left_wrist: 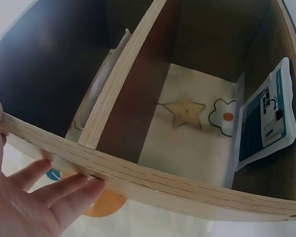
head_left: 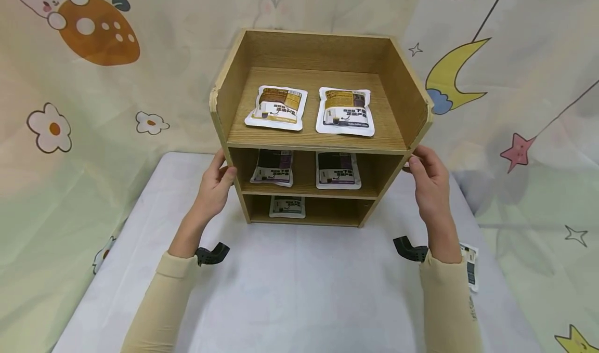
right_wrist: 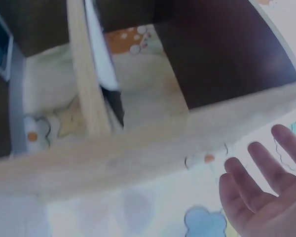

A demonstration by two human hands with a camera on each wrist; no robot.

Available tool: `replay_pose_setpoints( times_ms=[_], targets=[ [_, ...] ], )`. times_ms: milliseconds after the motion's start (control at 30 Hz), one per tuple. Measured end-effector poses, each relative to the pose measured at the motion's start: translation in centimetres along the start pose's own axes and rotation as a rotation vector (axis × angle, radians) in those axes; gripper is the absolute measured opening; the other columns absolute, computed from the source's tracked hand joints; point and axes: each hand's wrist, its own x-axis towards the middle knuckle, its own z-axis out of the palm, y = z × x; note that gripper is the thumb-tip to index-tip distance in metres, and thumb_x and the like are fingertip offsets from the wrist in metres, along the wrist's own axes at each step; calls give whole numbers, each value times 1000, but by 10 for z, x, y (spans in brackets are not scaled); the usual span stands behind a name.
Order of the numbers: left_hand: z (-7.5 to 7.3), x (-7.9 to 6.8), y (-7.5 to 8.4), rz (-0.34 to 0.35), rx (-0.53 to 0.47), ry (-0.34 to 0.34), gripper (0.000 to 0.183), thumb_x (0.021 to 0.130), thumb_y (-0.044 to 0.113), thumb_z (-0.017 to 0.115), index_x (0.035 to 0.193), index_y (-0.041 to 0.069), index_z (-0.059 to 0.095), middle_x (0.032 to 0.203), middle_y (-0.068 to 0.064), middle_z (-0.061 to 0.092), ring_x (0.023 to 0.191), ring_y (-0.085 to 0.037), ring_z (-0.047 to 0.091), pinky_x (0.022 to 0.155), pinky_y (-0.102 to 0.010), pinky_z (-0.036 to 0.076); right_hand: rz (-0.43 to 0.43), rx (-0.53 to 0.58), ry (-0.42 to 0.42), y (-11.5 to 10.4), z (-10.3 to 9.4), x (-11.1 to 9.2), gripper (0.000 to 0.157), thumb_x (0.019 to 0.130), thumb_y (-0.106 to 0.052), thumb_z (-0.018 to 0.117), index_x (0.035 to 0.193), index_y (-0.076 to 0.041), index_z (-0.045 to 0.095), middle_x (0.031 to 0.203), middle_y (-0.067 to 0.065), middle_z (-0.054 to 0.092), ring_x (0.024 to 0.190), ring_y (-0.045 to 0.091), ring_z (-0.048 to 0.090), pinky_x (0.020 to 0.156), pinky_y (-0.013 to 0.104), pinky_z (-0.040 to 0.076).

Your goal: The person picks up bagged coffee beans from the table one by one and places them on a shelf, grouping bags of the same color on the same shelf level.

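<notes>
A small wooden shelf unit [head_left: 313, 51] stands between my hands. Its top tier carries a brown-and-white pouch [head_left: 277, 108] and a yellow-and-white pouch [head_left: 345, 112]. Two dark purple pouches [head_left: 338, 170] lie on the middle tier, and a dark teal pouch [head_left: 287, 206] is in the lowest one. My left hand [head_left: 212, 186] holds the left side panel, thumb at the front edge and fingertips [left_wrist: 91, 190] against the outer face. Beside the right panel is my right hand [head_left: 430, 186]; in the right wrist view its fingers are spread and apart from the wood.
Under the shelf is a table with a white cloth [head_left: 299, 285]. Another pouch [head_left: 469, 264] lies at the right, partly hidden by my right sleeve [head_left: 446, 301]. A curtain [head_left: 178, 72] with cartoon prints hangs behind and around the table.
</notes>
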Motion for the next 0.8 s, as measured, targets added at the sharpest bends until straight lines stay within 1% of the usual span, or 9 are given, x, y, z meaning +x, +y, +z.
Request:
replay_pose_setpoints(
  times_ms=[167,267,400,500,567,667,700,767,800],
  targets=[
    [2,0,-1,-22,-21,2,50,103,2,43,151,3,27,148,-22,33,123,-45,45,90,-59,43,55,-150,-63,5,-24,-15,30,103,-12,48,129,3,56,122,5,59,112,19,55,88,21,43],
    [2,-1,-2,-24,-25,10,50,103,6,43,151,3,28,149,-20,33,124,-45,45,91,-60,42,77,-228,-110,11,-40,-25,31,103,-11,48,129,5,55,122,5,58,111,19,54,87,18,43],
    [2,-2,-4,-16,-28,24,50,104,12,44,150,4,29,149,-20,33,124,-46,45,91,-60,42,125,-310,-177,24,-65,-40,31,103,-11,48,128,6,54,121,1,58,109,13,55,86,14,42],
    [2,-3,-5,-12,-28,31,50,104,13,45,151,5,29,149,-19,33,124,-45,46,91,-59,42,180,-380,-229,36,-87,-53,31,103,-11,49,129,6,54,122,-1,58,107,6,54,85,11,41],
    [2,-3,-5,-9,-27,33,50,104,13,44,151,5,29,149,-19,34,124,-44,46,92,-59,41,231,-439,-245,43,-100,-62,32,103,-15,49,130,2,55,123,-3,57,106,2,52,84,10,39],
    [3,-3,-5,-1,-22,35,49,104,11,44,150,4,29,147,-20,35,124,-43,46,94,-58,40,291,-526,-256,50,-120,-76,35,103,-21,50,131,-1,54,124,1,55,106,-4,47,81,9,37],
    [3,-2,-6,-1,-23,36,49,104,10,44,150,3,29,147,-20,35,124,-42,46,95,-54,41,308,-550,-255,52,-126,-79,36,103,-24,50,131,-1,54,125,5,55,106,-6,46,80,9,36],
    [4,-2,-6,5,-18,38,49,103,8,44,150,4,29,147,-20,36,124,-41,47,96,-48,42,345,-602,-268,56,-138,-86,40,103,-27,51,132,0,52,128,12,53,112,4,47,79,11,36],
    [4,-2,-7,7,-22,41,49,103,6,44,150,3,30,146,-21,37,123,-41,48,95,-44,43,372,-619,-278,57,-143,-89,43,102,-28,52,133,2,50,130,18,51,116,12,48,84,17,39]
  ],
)
